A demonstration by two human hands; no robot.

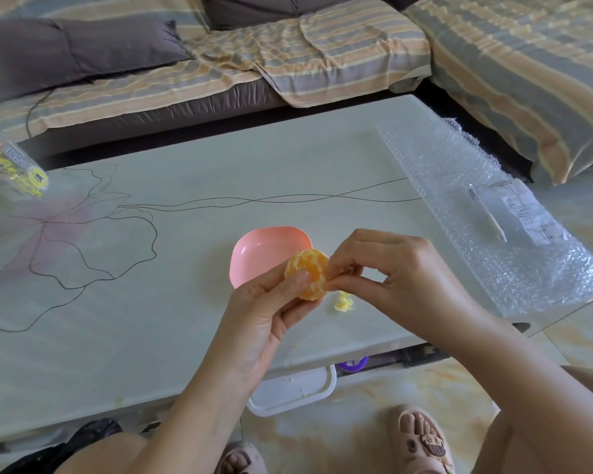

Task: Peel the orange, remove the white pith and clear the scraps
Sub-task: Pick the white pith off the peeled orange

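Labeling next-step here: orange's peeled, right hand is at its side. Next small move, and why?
Probably pull the right hand away to strip the pinched bit, then drop it on the scrap pile below. The left hand grips the orange, pale pith patches show on it, and the right fingertips pinch at its right edge.

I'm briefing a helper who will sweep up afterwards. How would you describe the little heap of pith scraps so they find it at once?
On the pale table with the flower drawing, find the pink dish. Right of it, nearer the person, lies the heap of pith scraps. It is pale yellow, crumbly and loose on the tabletop, unlike the orange held in the left hand.
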